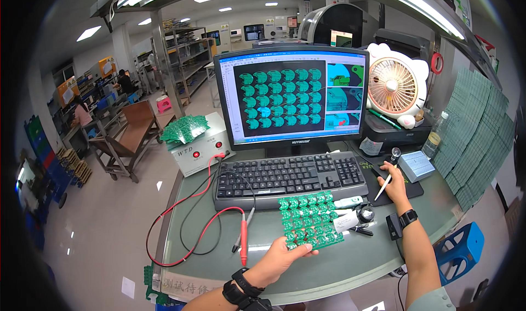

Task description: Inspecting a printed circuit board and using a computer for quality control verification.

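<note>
My left hand (283, 260) grips the near edge of a green circuit board panel (309, 218), thumb on top. Rows of small round boards make up the panel, tilted just in front of the black keyboard (293, 178). My right hand (394, 186) is closed round a slim white pen-like tool (383, 188), pointing down over the black mouse pad (413, 189). A dark cylinder with a shiny end (395, 154) stands up by its fingertips; whether the hand holds it too is unclear. Beside the panel lie a white label (346, 221) and a black-and-silver loupe-like piece (365, 214).
A monitor (293, 100) with a board layout stands behind the keyboard. Red and black test leads (244, 240) run from a white box (200, 152) topped with green boards (185, 129). A fan (395, 86), a bottle (434, 135) and stacked green panels (476, 135) are at right.
</note>
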A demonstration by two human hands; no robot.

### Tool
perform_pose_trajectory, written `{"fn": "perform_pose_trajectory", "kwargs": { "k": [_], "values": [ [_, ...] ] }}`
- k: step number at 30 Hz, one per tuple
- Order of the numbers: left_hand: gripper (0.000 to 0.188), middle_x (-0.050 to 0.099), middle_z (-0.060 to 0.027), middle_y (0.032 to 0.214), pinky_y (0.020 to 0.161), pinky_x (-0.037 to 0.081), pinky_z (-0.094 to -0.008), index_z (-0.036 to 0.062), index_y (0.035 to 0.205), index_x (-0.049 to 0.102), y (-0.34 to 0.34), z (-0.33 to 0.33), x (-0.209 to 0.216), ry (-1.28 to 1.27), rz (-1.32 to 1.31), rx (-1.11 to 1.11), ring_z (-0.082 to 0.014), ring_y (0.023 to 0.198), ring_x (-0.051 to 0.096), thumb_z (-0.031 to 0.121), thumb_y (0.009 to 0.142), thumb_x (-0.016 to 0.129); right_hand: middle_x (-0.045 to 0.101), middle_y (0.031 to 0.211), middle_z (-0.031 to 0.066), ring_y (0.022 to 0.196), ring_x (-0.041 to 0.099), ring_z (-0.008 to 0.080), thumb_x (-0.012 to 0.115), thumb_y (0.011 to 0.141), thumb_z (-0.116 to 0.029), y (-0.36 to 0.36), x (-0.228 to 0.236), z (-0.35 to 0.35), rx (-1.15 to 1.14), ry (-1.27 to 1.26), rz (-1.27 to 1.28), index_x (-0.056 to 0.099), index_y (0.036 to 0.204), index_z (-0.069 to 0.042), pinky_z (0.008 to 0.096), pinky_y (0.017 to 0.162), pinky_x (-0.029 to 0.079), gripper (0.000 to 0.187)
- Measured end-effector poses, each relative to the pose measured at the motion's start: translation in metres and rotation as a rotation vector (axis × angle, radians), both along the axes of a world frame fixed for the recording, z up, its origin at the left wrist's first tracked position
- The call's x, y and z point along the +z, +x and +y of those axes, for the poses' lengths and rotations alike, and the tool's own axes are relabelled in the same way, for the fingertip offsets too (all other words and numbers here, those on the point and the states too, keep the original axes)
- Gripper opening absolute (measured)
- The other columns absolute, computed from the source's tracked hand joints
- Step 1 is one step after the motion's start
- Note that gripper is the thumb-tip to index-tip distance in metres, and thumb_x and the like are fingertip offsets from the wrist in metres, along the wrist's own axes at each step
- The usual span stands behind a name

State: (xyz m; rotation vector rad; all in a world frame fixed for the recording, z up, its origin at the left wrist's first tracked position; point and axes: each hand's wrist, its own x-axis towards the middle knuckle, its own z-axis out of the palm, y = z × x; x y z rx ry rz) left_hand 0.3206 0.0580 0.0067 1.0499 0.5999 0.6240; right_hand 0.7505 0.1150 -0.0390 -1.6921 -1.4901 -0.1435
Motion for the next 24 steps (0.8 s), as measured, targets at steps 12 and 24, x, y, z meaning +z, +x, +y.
{"fn": "perform_pose_trajectory", "kwargs": {
  "k": [12,24],
  "values": [
    [0.031,0.068,-0.0071,0.116,0.097,0.049,-0.0307,-0.0006,0.123,0.061,-0.0009,0.0005,-0.0011,0.010,0.011,-0.003,-0.0142,0.103,0.065,0.017,0.097,0.061,0.059,0.134,0.0158,0.119,0.056,0.0361,0.078,0.074,-0.006,-0.0011,0.0012,0.0005,0.019,0.002,0.002,0.063,0.111,-0.008,0.0415,0.100,0.045,0.040],
    [0.031,0.067,-0.0072,0.116,0.097,0.049,-0.0306,-0.0007,0.123,0.060,-0.0001,0.0005,-0.0032,0.016,0.018,-0.003,-0.0144,0.103,0.065,0.016,0.098,0.061,0.059,0.133,0.0163,0.120,0.056,0.0364,0.078,0.075,-0.006,-0.0023,0.0029,0.0003,0.008,0.005,0.000,0.063,0.112,-0.008,0.0415,0.100,0.045,0.039]
  ]
}}
